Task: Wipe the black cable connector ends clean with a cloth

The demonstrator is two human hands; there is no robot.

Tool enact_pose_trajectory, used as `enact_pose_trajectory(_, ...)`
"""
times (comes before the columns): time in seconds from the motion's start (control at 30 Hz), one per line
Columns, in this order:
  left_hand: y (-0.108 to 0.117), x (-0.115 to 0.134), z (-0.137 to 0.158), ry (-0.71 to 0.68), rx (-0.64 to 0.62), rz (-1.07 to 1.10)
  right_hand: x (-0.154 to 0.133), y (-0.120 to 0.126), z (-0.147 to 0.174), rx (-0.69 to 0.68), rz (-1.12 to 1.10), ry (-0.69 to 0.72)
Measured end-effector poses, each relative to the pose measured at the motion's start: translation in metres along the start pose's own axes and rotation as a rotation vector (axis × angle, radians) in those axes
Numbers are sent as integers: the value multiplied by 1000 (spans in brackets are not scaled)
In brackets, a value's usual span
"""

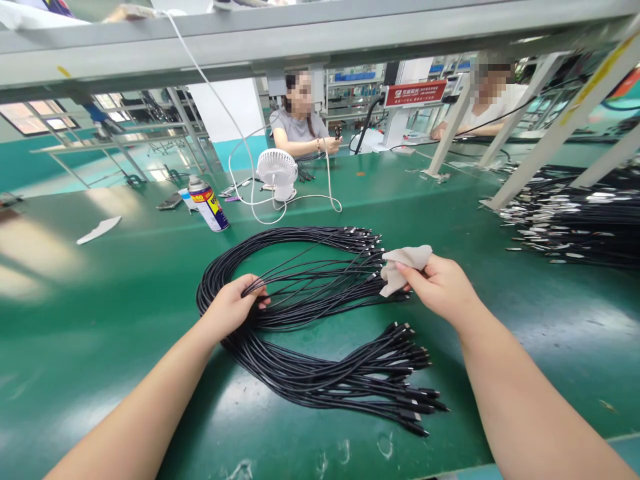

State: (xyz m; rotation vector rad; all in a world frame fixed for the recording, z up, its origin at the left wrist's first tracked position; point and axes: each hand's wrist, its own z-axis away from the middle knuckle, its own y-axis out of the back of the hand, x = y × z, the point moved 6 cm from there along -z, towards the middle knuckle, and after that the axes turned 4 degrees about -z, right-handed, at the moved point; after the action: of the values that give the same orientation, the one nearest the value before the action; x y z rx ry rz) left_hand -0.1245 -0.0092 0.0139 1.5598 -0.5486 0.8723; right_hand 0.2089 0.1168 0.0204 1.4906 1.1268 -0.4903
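Fingers of the left hand (236,303) pinch a few strands of the black cable bundle (310,377); those of the right hand (447,283) pinch a pale cloth (406,261) at its farther connector ends. Beyond a strip of green table (125,320) along the near edge, the bundle lies in a C, long axis left to right, 2 ends pointing right, the nearer slanting edgeward. Tabletop spreads to either side, toward a cable pile (575,223), spray can (210,208) and white fan (277,168).

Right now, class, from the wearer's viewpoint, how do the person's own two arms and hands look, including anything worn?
The ungloved left hand and ungloved right hand meet a bare left forearm and bare right forearm. No sleeve, watch, bracelet or ring shows.
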Motion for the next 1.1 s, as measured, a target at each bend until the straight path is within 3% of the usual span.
enact_pose_trajectory(0.2,8,-8,-2,68,84,215,6,-3,0,-11,-6,3)
enact_pose_trajectory(0.5,21,-7,0,138,85,456,-2,-19,3,-100,-48,140)
enact_pose_trajectory(0.87,7,-7,3,176,-55,218,-8,-19,5,-113,36,140)
enact_pose_trajectory(1.1,10,1,3,136,-191,200,-11,-19,6,-129,83,120)
